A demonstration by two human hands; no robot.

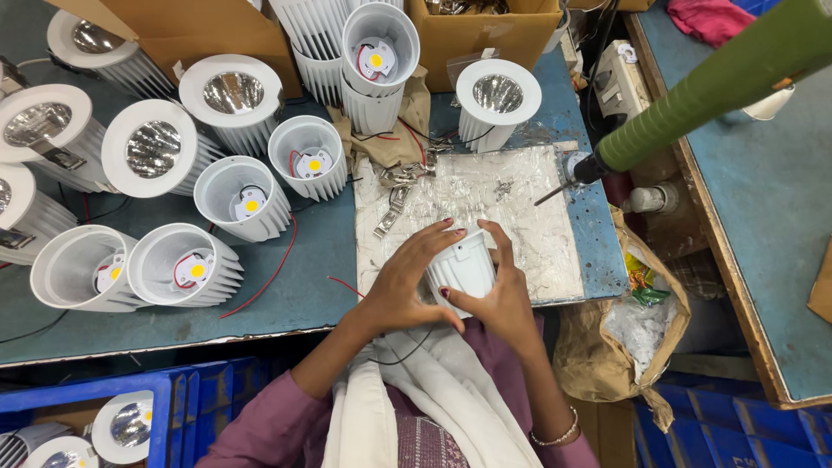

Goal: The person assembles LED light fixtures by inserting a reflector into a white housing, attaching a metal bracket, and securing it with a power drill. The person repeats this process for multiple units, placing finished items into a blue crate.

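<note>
At the far left of the blue table [312, 260], finished lamps with shiny reflectors [149, 149] lay in a cluster, and nearer to me sat open white lamp housings [184, 265] with small yellow chips inside and red wires trailing out. A blue crate [169, 403] stood near my left knee with more lamps in it. In the middle, my left hand [407, 282] curled around the left side of a white ribbed lamp housing [461, 267], fingers closed on its rim. That housing stood over the near edge of a worn metal plate [520, 217], where metal clips [394, 208] lay scattered. My right hand [498, 290] gripped the housing's right side, thumb underneath. Farther right, a green-handled screwdriver [693, 95] hung over the plate, and a brown paper bag [607, 347] sagged beside the table.
</note>
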